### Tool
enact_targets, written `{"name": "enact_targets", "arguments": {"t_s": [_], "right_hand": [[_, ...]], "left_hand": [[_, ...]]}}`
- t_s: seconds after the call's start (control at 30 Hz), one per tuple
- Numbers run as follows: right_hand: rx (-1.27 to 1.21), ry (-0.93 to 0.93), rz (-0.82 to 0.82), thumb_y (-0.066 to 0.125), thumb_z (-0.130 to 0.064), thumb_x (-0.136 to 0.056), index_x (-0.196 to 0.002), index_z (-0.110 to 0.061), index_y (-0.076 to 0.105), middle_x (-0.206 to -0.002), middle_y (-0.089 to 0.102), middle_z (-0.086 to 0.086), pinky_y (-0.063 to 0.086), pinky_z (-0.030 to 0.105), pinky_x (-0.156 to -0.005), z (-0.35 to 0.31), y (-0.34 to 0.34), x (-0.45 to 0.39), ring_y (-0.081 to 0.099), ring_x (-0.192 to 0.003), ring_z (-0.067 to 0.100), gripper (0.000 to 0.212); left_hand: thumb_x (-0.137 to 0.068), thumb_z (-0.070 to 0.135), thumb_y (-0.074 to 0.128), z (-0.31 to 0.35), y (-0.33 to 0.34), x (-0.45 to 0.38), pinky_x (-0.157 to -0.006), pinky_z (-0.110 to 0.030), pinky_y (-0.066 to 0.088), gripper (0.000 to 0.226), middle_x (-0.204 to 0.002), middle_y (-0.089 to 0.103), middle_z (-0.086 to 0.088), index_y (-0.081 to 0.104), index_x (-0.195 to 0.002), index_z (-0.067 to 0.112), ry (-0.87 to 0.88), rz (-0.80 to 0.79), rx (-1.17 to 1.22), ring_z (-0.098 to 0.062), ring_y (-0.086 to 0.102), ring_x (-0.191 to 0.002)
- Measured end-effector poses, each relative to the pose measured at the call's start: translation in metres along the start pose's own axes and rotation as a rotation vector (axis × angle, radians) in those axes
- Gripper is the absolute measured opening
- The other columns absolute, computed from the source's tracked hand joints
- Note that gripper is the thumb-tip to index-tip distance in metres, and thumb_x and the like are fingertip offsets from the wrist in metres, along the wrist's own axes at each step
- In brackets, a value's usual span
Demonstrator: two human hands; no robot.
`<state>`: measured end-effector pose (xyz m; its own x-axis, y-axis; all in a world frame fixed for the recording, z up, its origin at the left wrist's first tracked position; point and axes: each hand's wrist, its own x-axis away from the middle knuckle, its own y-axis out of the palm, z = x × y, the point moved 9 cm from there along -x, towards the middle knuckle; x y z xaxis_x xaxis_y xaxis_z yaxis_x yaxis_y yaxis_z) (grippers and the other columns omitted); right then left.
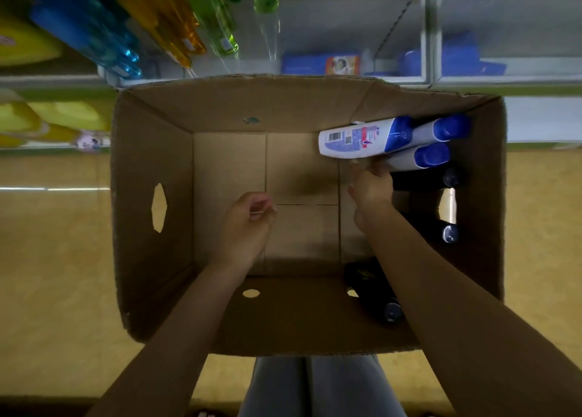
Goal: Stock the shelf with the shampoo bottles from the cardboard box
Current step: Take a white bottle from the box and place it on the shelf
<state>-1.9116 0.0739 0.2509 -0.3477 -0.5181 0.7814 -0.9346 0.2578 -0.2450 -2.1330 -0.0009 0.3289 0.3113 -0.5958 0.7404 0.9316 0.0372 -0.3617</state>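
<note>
An open cardboard box [151, 152] stands on the floor below me. In its far right corner lie three white shampoo bottles with blue caps; the topmost one [362, 139] shows its barcode label. My right hand [373, 186] reaches into the box and its fingers touch the underside of that topmost bottle; whether they grip it is hidden. Several dark bottles [374, 290] lie along the right wall of the box. My left hand [248, 224] hovers over the bare box floor, fingers loosely curled, holding nothing.
Beyond the box is a grey metal shelf [346, 79] with blue packages [315, 63]. To the upper left hang blue, orange and green bottles [163, 26], and yellow containers [28, 44] fill the left shelves. My legs are under the near box edge.
</note>
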Motion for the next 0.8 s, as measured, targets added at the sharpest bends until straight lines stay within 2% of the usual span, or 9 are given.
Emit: {"name": "enact_targets", "arguments": {"t_s": [0.07, 0.13, 0.23, 0.33, 0.47, 0.57, 0.63, 0.8], "right_hand": [[-0.089, -0.004, -0.022, 0.063, -0.013, -0.091, -0.130, -0.010, 0.051, -0.126, 0.062, 0.012, 0.050, 0.037, -0.097, -0.002, 0.011, -0.008, 0.062, -0.114, 0.031, 0.041], [-0.246, 0.011, -0.023, 0.070, -0.014, -0.087, -0.128, -0.018, 0.053, -0.124, 0.064, 0.004, 0.047, 0.043, -0.103, -0.003, 0.019, -0.013, 0.062, -0.113, 0.023, 0.044], [-0.438, -0.016, -0.015, 0.071, -0.008, -0.086, -0.136, -0.014, 0.049, -0.126, 0.062, 0.007, 0.048, 0.045, -0.103, -0.008, 0.025, -0.018, 0.062, -0.114, 0.023, 0.054], [-0.538, -0.070, -0.061, 0.068, -0.002, -0.087, -0.138, -0.010, 0.047, -0.129, 0.061, 0.012, 0.048, 0.045, -0.103, -0.012, 0.027, -0.016, 0.062, -0.116, 0.026, 0.055], [-0.488, -0.057, -0.106, 0.067, -0.004, -0.087, -0.137, -0.013, 0.048, -0.129, 0.061, 0.009, 0.050, 0.041, -0.101, -0.007, 0.018, 0.000, 0.061, -0.116, 0.022, 0.054], [-0.441, -0.046, -0.137, 0.066, -0.006, -0.089, -0.136, -0.013, 0.050, -0.128, 0.063, 0.007, 0.057, 0.023, -0.081, -0.007, 0.008, 0.019, 0.064, -0.111, 0.018, 0.050], [-0.424, -0.060, -0.159, 0.066, -0.007, -0.090, -0.135, -0.013, 0.051, -0.126, 0.064, 0.006, 0.056, 0.018, -0.073, -0.012, 0.002, 0.034, 0.065, -0.110, 0.016, 0.048], [-0.388, -0.134, -0.252, 0.066, -0.006, -0.089, -0.132, -0.011, 0.054, -0.125, 0.066, 0.008, 0.057, 0.020, -0.076, -0.042, -0.009, 0.077, 0.066, -0.109, 0.017, 0.045]], "left_hand": [[-0.094, 0.015, 0.053, -0.010, -0.001, -0.005, -0.093, -0.034, 0.049, 0.023, -0.111, 0.061, 0.002, 0.059, -0.116, 0.018, -0.012, 0.003, -0.002, -0.014, 0.056, -0.107], [-0.094, 0.015, 0.053, -0.017, -0.003, -0.007, -0.092, -0.034, 0.049, 0.021, -0.108, 0.060, 0.003, 0.060, -0.114, 0.019, -0.020, 0.006, -0.005, -0.014, 0.056, -0.106], [-0.095, 0.017, 0.053, -0.024, -0.006, -0.006, -0.095, -0.033, 0.048, 0.023, -0.108, 0.059, 0.003, 0.059, -0.117, 0.017, -0.023, 0.007, -0.022, -0.014, 0.056, -0.105], [-0.095, 0.018, 0.052, -0.025, -0.006, -0.002, -0.091, -0.028, 0.046, 0.024, -0.109, 0.059, 0.002, 0.058, -0.119, 0.016, -0.018, 0.002, -0.037, -0.015, 0.056, -0.105], [-0.095, 0.020, 0.052, -0.022, -0.006, 0.007, -0.096, -0.032, 0.046, 0.025, -0.110, 0.059, 0.002, 0.059, -0.119, 0.018, -0.020, -0.005, -0.038, -0.015, 0.055, -0.107], [-0.094, 0.018, 0.053, -0.013, -0.009, 0.015, -0.099, -0.037, 0.046, 0.024, -0.110, 0.061, 0.002, 0.059, -0.117, 0.017, -0.002, 0.003, -0.024, -0.016, 0.056, -0.108], [-0.094, 0.017, 0.053, -0.004, -0.010, 0.023, -0.100, -0.037, 0.045, 0.023, -0.113, 0.061, 0.001, 0.059, -0.117, 0.018, 0.016, 0.004, -0.014, -0.015, 0.056, -0.108], [-0.094, 0.017, 0.053, 0.025, -0.014, 0.045, -0.101, -0.040, 0.046, 0.022, -0.113, 0.061, 0.001, 0.060, -0.115, 0.020, 0.084, 0.011, 0.013, -0.015, 0.057, -0.108]]}}
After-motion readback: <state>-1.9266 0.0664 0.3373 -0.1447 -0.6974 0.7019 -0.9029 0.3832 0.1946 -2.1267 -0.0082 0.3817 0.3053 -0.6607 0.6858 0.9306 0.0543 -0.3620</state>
